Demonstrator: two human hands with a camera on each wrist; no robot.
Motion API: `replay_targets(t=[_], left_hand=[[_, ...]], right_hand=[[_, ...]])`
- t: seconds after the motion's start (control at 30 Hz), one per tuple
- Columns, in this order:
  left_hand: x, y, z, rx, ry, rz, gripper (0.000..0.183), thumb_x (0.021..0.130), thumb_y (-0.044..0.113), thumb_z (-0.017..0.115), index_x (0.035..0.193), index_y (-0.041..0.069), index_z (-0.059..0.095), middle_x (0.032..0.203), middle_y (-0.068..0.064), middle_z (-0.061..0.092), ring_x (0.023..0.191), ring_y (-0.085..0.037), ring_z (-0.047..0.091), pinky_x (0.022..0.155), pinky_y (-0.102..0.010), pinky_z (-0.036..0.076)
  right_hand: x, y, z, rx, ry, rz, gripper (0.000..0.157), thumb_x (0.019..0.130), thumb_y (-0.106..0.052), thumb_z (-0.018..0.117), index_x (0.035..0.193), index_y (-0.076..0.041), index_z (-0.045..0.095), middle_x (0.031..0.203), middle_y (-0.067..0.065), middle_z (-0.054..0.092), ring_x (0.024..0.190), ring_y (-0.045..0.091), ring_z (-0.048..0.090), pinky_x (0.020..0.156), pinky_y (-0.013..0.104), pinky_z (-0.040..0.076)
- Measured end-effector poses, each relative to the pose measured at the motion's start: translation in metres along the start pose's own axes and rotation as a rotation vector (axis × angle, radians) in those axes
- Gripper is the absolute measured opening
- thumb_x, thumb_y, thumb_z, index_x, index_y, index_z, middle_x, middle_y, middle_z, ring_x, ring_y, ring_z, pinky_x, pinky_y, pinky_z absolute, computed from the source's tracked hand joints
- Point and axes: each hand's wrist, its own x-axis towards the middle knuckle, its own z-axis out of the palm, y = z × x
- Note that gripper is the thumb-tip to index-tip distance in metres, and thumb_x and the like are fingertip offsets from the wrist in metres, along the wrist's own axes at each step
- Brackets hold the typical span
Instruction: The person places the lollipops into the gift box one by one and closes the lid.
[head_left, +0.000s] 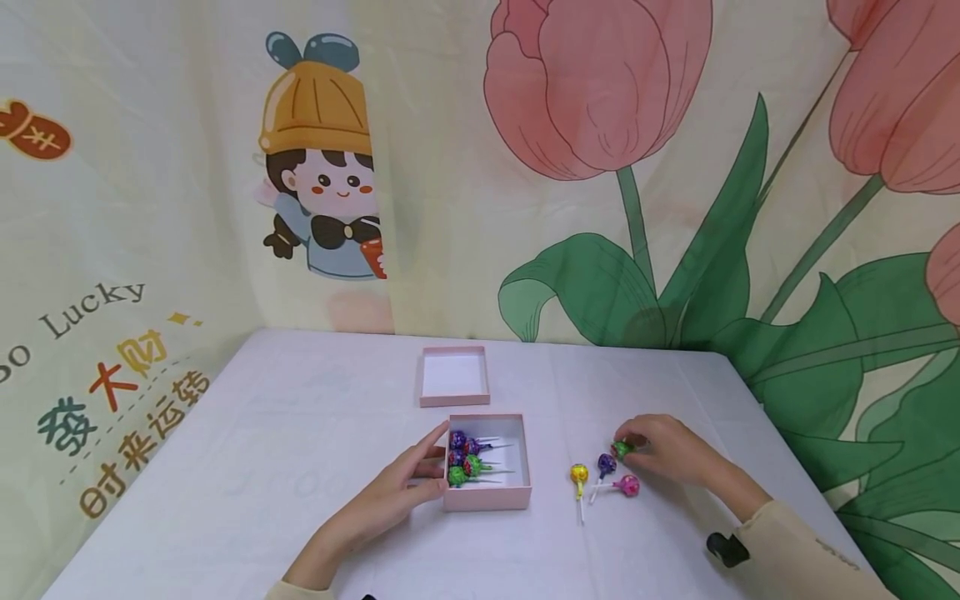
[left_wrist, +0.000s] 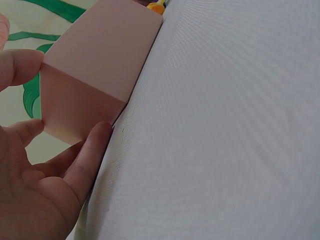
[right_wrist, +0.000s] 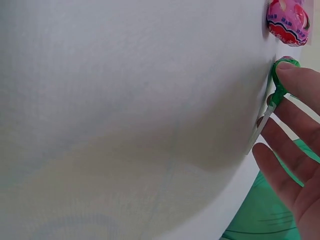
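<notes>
In the head view my left hand (head_left: 388, 492) rests its fingertips and thumb against the left side of an open pink box (head_left: 487, 498), also seen in the left wrist view as a pink wall (left_wrist: 95, 50). Several lollipops with purple and green wrappers (head_left: 472, 465) lie in the box, sticks toward the right. At the right, my right hand (head_left: 667, 450) pinches a green-wrapped lollipop (right_wrist: 278, 95) by its head, low over the cloth. Beside it lie a purple lollipop (head_left: 606, 464), a pink lollipop (head_left: 628, 485) and a yellow lollipop (head_left: 579, 475).
Behind the box lies its pink lid (head_left: 453, 400), inner side up. A white cloth (head_left: 285, 433) covers the table. A printed curtain (head_left: 442, 167) with tulips and a cartoon figure hangs behind it.
</notes>
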Motion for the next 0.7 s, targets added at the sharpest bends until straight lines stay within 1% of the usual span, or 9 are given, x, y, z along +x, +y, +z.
replay_targets(t=[0.17,0.37,0.47,0.7], left_hand=[[0.0002,-0.0008,-0.0003,-0.001,-0.001,0.003,0.081,0.105,0.029,0.067,0.171,0.031,0.02,0.161,-0.022,0.044,0.139,-0.036,0.053,0.114,-0.053,0.041],[-0.0003,-0.0016,0.0005,0.011,-0.005,0.013,0.08,0.105,0.029,0.066,0.171,0.03,0.02,0.159,-0.021,0.045,0.139,-0.035,0.054,0.115,-0.056,0.04],[-0.0003,-0.001,0.0006,0.012,-0.004,0.013,0.08,0.105,0.029,0.066,0.171,0.031,0.021,0.159,-0.021,0.045,0.139,-0.035,0.054,0.115,-0.056,0.04],[0.001,-0.0017,0.0009,0.019,0.0,0.015,0.08,0.105,0.029,0.066,0.171,0.031,0.021,0.159,-0.021,0.045,0.138,-0.034,0.054,0.115,-0.056,0.04]], right_hand=[[0.0004,0.0003,0.0008,0.014,-0.006,0.019,0.025,0.089,-0.013,0.087,0.112,-0.017,0.077,0.1,-0.012,0.071,0.09,0.008,0.063,0.082,0.026,0.059],[0.0009,0.0002,0.0014,0.047,-0.022,0.035,0.022,0.091,-0.015,0.086,0.111,-0.017,0.077,0.094,-0.014,0.069,0.084,0.005,0.059,0.076,0.023,0.056],[0.0006,0.0,0.0022,0.05,-0.013,0.019,0.022,0.091,-0.014,0.086,0.111,-0.016,0.077,0.092,-0.014,0.069,0.083,0.004,0.059,0.074,0.023,0.056],[0.0022,-0.0037,0.0013,0.061,0.029,0.013,0.021,0.091,-0.014,0.086,0.11,-0.017,0.077,0.089,-0.015,0.067,0.081,0.004,0.06,0.073,0.022,0.056]])
